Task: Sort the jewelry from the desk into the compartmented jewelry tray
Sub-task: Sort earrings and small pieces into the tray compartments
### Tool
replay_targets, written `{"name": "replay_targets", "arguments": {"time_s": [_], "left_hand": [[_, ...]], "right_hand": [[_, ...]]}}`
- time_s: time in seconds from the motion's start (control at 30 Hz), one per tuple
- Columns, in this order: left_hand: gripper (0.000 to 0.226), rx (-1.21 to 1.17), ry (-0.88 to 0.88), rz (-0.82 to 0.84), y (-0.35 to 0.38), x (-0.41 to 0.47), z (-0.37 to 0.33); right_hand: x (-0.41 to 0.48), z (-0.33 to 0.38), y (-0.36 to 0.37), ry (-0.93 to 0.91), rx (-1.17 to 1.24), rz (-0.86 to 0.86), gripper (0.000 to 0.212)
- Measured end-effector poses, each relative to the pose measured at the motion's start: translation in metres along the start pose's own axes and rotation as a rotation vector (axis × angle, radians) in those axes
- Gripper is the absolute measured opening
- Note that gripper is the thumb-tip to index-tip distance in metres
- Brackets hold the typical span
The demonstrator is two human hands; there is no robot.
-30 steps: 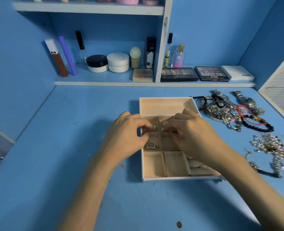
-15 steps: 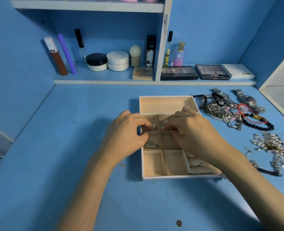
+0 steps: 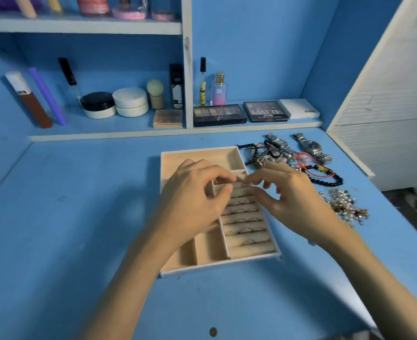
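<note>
The beige compartmented jewelry tray (image 3: 202, 152) lies on the blue tabletop (image 3: 80, 217); over its far half the left hand (image 3: 192, 204) has its fingers (image 3: 217, 175) curled, thumb and forefinger pinching a small piece of jewelry (image 3: 237, 179) at the far end of the tray's padded ring rolls (image 3: 245, 227), probably to seat it in a slot there; the right hand (image 3: 290, 200), coming from the tray's right side, reaches loosely spread fingers (image 3: 254, 177) toward the same piece and grips nothing visible, likely to guide it.

The unsorted heap of silver watches and chains (image 3: 276, 155), a black bead bracelet (image 3: 327, 181) and a pearl cluster (image 3: 344, 204) lie just right of the tray; what the pinched piece is cannot be told, as it is blurred; the left hand hides the tray's middle compartments.
</note>
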State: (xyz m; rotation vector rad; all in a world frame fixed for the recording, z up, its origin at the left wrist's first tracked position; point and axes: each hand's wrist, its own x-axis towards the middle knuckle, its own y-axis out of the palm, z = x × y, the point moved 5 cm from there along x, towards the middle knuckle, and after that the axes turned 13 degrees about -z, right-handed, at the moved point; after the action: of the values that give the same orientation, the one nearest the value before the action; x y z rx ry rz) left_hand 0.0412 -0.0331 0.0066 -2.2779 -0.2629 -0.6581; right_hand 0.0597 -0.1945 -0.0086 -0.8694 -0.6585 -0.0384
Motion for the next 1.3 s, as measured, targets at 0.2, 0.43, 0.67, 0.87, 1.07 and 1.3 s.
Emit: {"name": "replay_targets", "arguments": {"time_s": [0.2, 0.43, 0.67, 0.87, 1.07, 1.3], "left_hand": [[0.013, -0.022, 0.066, 0.145, 0.061, 0.010, -0.046], [0.021, 0.006, 0.157, 0.311, 0.127, 0.026, -0.079], [0.022, 0.207, 0.285, 0.540, 0.170, 0.040, -0.099], [0.017, 0.177, 0.249, 0.579, 0.176, 0.040, -0.096], [0.012, 0.166, 0.152, 0.640, 0.175, 0.037, -0.089], [0.014, 0.273, 0.142, 0.676, 0.161, 0.034, -0.085]], "right_hand": [[-0.019, -0.060, -0.063, 0.183, -0.091, -0.136, 0.020], [-0.045, -0.108, -0.090, 0.361, -0.069, -0.462, 0.024], [-0.054, -0.119, -0.092, 0.353, -0.004, -0.571, 0.028], [-0.056, -0.125, -0.094, 0.418, 0.009, -0.604, 0.028], [-0.058, -0.132, -0.086, 0.433, -0.137, -0.501, 0.026], [-0.057, -0.121, -0.081, 0.427, -0.127, -0.356, 0.038]]}}
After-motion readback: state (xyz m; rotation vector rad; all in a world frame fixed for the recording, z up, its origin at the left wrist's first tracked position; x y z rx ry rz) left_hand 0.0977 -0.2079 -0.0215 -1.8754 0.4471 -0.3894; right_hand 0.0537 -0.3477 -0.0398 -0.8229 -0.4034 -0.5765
